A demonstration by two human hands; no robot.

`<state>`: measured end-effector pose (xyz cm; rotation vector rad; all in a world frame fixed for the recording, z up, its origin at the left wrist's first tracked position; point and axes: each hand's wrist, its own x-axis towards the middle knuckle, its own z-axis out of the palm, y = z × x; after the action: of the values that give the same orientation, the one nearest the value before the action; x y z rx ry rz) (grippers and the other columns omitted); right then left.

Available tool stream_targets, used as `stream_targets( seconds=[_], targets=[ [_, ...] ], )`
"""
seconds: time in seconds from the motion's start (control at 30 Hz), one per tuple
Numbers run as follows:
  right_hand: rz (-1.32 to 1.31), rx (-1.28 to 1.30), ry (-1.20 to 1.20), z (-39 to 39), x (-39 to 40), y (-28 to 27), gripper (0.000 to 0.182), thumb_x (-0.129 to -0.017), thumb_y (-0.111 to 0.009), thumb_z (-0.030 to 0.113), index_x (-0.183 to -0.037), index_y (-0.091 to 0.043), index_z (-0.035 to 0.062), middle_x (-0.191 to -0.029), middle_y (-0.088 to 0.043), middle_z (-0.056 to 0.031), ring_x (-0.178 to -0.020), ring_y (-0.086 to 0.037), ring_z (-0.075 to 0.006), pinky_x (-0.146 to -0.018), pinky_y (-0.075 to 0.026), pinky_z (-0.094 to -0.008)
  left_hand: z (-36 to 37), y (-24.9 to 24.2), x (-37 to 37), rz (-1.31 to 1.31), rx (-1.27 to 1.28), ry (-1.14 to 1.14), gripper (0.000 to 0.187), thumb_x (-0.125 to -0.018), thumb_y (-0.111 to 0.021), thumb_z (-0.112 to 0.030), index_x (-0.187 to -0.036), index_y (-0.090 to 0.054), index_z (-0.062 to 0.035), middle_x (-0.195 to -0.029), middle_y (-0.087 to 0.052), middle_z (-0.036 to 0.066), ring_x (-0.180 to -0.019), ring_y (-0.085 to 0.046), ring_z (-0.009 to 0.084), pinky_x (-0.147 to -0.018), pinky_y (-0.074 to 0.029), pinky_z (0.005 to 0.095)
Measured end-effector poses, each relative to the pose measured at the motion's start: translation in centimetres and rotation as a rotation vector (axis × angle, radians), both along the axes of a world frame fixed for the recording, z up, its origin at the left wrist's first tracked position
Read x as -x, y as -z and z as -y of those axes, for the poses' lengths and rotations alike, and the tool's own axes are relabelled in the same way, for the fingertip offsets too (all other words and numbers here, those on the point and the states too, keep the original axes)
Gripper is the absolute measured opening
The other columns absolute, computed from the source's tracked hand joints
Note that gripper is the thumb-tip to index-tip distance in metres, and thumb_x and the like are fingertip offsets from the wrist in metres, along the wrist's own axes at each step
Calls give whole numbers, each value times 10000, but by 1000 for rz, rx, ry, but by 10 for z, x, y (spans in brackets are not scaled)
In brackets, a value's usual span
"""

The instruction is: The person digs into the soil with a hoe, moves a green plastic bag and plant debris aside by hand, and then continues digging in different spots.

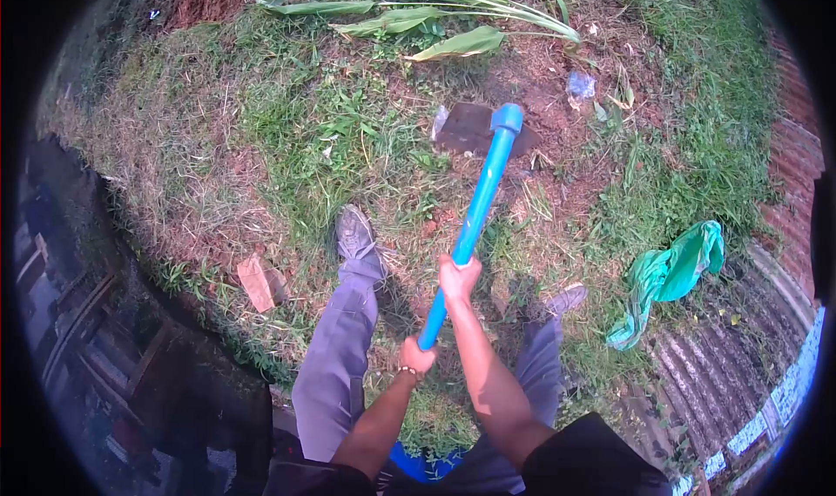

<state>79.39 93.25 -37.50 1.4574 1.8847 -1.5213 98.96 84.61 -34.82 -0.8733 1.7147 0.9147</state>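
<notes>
A hoe with a bright blue handle point(481, 204) stretches away from me over the ground. Its wide brown blade point(466, 128) lies against bare soil at the far end, partly covered by the blue socket. My right hand point(458, 278) is wrapped around the middle of the handle. Lower down, at the near end, my left hand point(417, 356) grips the same handle, with a bracelet on its wrist. Beyond the blade lies a plant stalk with long green leaves point(461, 43). Beside the blade are a clear plastic scrap point(439, 122) and a bluish plastic piece point(580, 86).
My feet stand apart on grass, the left shoe point(354, 231) farther forward than the right shoe point(568, 299). A green plastic bag point(670, 274) lies to the right, near corrugated metal sheets point(718, 365). A brown paper piece point(259, 282) is at left, before a dark drop-off with planks.
</notes>
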Motion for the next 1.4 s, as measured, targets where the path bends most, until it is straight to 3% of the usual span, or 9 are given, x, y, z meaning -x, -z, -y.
stream_targets(
  seconds=[0.2,0.43,0.63,0.77,1.0,1.1,1.2,1.33,1.4],
  targets=[
    [127,122,-73,-29,-175,-91,199,-728,-595,-82,-646,-500,73,-524,-500,-13,-418,-502,-105,-387,-397,-264,-32,-113,-127,-100,-205,-134,382,-637,-719,-201,-983,-654,-51,-770,-683,149,-748,-691,293,-700,-533,403],
    [-318,-29,23,-46,81,-28,255,-781,-592,13,-580,-453,86,-515,-475,19,-408,-444,-73,-377,-324,-259,-30,19,116,-377,-68,78,265,-667,-669,-211,-814,-601,-1,-723,-634,257,-719,-647,412,-643,-512,463],
    [194,346,68,-60,-53,-46,170,-769,-565,-9,-627,-495,53,-523,-484,-14,-408,-476,-113,-384,-399,-271,-62,-93,-33,103,190,96,300,-657,-668,-233,-862,-656,-15,-796,-662,254,-799,-657,425,-744,-522,508],
    [88,418,139,-75,-112,-122,209,-718,-557,-73,-859,-470,55,-546,-485,-54,-427,-504,-154,-408,-443,-303,-55,-148,-101,-242,22,51,265,-662,-691,-244,-805,-609,-37,-653,-632,214,-651,-642,410,-604,-514,493],
    [-280,320,303,-60,92,-68,135,-771,-553,-8,-765,-449,78,-554,-450,-19,-428,-466,-125,-421,-415,-284,-23,-17,132,-431,154,229,295,-646,-679,-235,-786,-543,-14,-650,-620,228,-659,-632,420,-631,-513,503],
    [28,194,-117,-30,26,13,196,-757,-572,7,-614,-466,87,-519,-484,-6,-445,-479,-93,-418,-396,-271,-46,-23,16,-70,42,-150,256,-645,-683,-209,-705,-593,22,-631,-599,247,-670,-654,385,-636,-496,457],
    [187,135,-381,7,-106,-47,248,-711,-649,53,-555,-462,98,-528,-475,19,-469,-456,-85,-443,-360,-299,-57,-105,-94,245,80,-536,210,-643,-726,-163,-647,-589,-4,-583,-610,110,-565,-624,195,-540,-490,364],
    [456,251,-465,-2,-261,-92,212,-731,-676,52,-609,-507,93,-519,-502,12,-422,-497,-103,-385,-379,-278,-59,-215,-196,644,27,-380,323,-660,-756,-198,-869,-616,5,-711,-662,137,-606,-648,212,-586,-526,352],
    [308,333,-313,-29,-219,-119,186,-745,-650,21,-640,-512,89,-530,-511,5,-431,-502,-101,-394,-387,-266,-68,-196,-194,419,31,-176,331,-661,-753,-196,-893,-624,1,-731,-670,135,-649,-661,218,-637,-534,361]
  ],
)
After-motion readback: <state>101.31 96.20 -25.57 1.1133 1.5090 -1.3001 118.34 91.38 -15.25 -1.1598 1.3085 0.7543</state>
